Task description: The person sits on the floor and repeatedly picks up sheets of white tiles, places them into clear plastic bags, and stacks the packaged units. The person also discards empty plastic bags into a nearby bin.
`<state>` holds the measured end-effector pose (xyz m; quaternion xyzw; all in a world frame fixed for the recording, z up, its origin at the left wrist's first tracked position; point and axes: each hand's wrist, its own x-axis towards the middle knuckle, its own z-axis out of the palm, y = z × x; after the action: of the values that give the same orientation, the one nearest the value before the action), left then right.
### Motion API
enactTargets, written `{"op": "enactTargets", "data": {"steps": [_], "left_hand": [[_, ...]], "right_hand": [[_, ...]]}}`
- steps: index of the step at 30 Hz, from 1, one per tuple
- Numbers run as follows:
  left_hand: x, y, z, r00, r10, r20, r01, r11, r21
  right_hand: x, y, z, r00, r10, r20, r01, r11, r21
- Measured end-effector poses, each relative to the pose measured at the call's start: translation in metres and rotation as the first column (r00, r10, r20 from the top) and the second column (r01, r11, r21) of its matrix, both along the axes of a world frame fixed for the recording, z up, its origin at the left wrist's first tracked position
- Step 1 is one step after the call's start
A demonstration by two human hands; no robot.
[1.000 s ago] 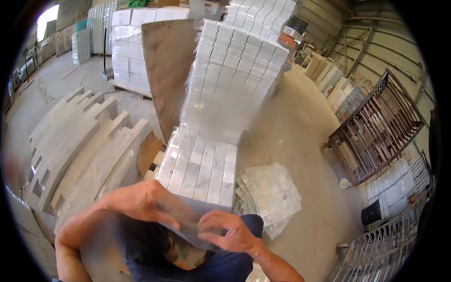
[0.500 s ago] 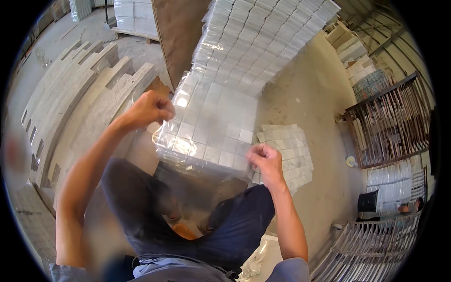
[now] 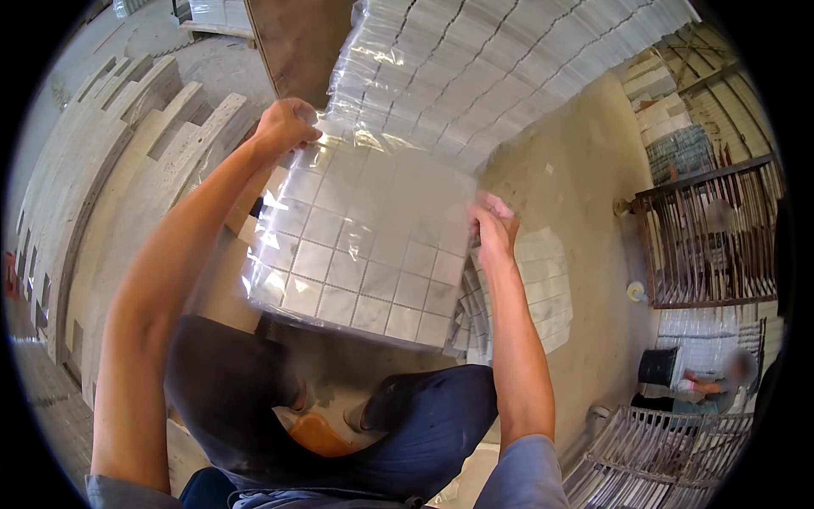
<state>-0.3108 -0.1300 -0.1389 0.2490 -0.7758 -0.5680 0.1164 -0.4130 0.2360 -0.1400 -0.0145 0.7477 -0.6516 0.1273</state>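
Observation:
In front of my knees lies a sheet of square pale grey mosaic tiles (image 3: 373, 280), with clear plastic film (image 3: 275, 204) spread over it and shining along its left side. At the far left corner my left hand (image 3: 288, 127) is closed, thumb and fingers pinching the film. My right hand (image 3: 493, 227) is at the sheet's right edge, fingers closed on what looks like the film's other side; its fingertips are partly hidden. Beside my right wrist, lower down, more mosaic tile sheets (image 3: 543, 288) lie fanned out.
A tall stack of film-wrapped tile sheets (image 3: 475, 68) rises just beyond. Stone-coloured slabs (image 3: 110, 178) line the left, next to a brown board (image 3: 297, 51). Metal racks (image 3: 712, 233) stand at right, where another person (image 3: 716, 390) works near a black bin (image 3: 659, 366).
My left hand has moved farther away, to the sheet's far corner. My right hand has gone up along the right edge. The film now lies farther across the tiles.

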Motion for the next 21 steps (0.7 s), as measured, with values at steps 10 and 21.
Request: {"op": "enactTargets", "data": {"steps": [10,21], "left_hand": [[-0.024,0.007,-0.007,0.996,0.086,-0.013,-0.085,0.938,-0.335],[0.044,0.113,0.034,0.934,-0.348,0.074,0.312,0.699,-0.644]], "right_hand": [[-0.003,-0.009,-0.004,0.993,-0.110,-0.043,0.114,0.988,0.102],[-0.004,-0.001,-0.003,0.961,-0.045,-0.272,0.082,0.989,0.124]]}}
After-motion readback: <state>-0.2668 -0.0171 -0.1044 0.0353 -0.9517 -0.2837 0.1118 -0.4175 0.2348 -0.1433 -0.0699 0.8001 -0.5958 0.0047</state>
